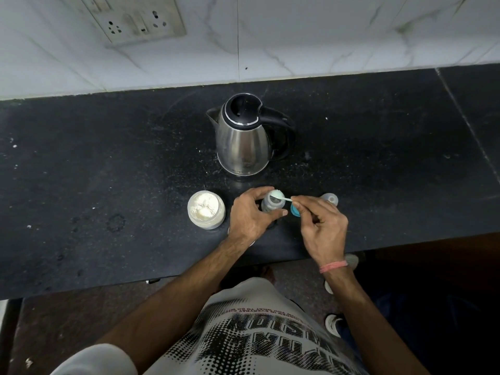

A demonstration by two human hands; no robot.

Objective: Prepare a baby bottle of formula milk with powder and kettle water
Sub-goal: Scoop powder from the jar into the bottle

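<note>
Fingers of the left hand (250, 215) curl around the baby bottle (272, 204), the thumb closing across its near side and the other fingers wrapping the far side, so the bottle stands upright on the counter in that grip; fingers of the right hand (323, 226) bend inward, the thumb and forefinger pinching the handle of a small scoop (278, 195) whose pale bowl sits right over the bottle's open mouth. Both forearms reach forward from the bottom of the view, the left slanting in from the lower left, the right coming up from the lower right with a pink band (333, 266) around its wrist and the back of the hand turned upward. The black counter (108, 171) spans the whole width below a white marbled wall (297, 36) that carries a socket plate (140, 20). A steel kettle (243, 139) with a black lid and handle stands behind the hands, near the bottle but apart from it. An open jar (207, 209) of white powder sits just left of the left hand. A teal ring (294, 211) lies partly hidden under the right hand, beside the bottle, and a clear cap (330, 199) rests just beyond that hand's knuckles.
</note>
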